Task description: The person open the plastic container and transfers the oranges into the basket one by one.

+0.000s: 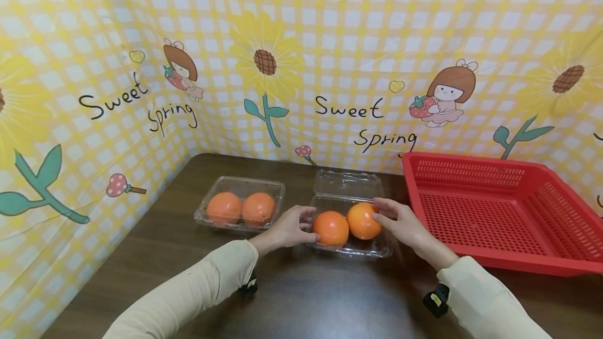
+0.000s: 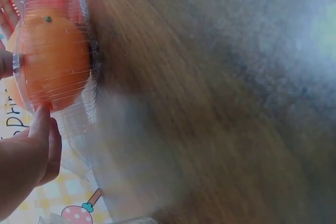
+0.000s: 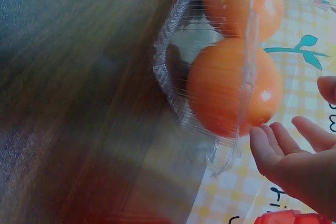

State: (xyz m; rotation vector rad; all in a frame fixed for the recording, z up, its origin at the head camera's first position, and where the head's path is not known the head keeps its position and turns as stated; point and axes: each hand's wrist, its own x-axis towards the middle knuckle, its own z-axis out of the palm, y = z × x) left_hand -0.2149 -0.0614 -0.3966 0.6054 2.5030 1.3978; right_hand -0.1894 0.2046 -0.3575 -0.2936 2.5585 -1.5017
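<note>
In the head view, a clear plastic clamshell box [image 1: 372,251] lies on the table with its lid [image 1: 348,184] raised toward the back. Two oranges sit side by side in it, a left orange [image 1: 331,229] and a right orange [image 1: 364,221]. My left hand [image 1: 289,228] is at the box's left side, thumb and fingers spread apart, thumb tip by the left orange. In the left wrist view its fingertips [image 2: 43,113] are right at the box wall. My right hand [image 3: 296,166] is beside the right orange, fingers loosely extended at the box rim.
Left of my hands stands a closed clear box [image 1: 249,184] with two oranges [image 1: 258,208] inside. A red perforated plastic basket [image 1: 410,171] stands at the right, close to my right hand. A yellow checked cloth [image 1: 301,93] hangs behind the dark wooden table [image 1: 292,286].
</note>
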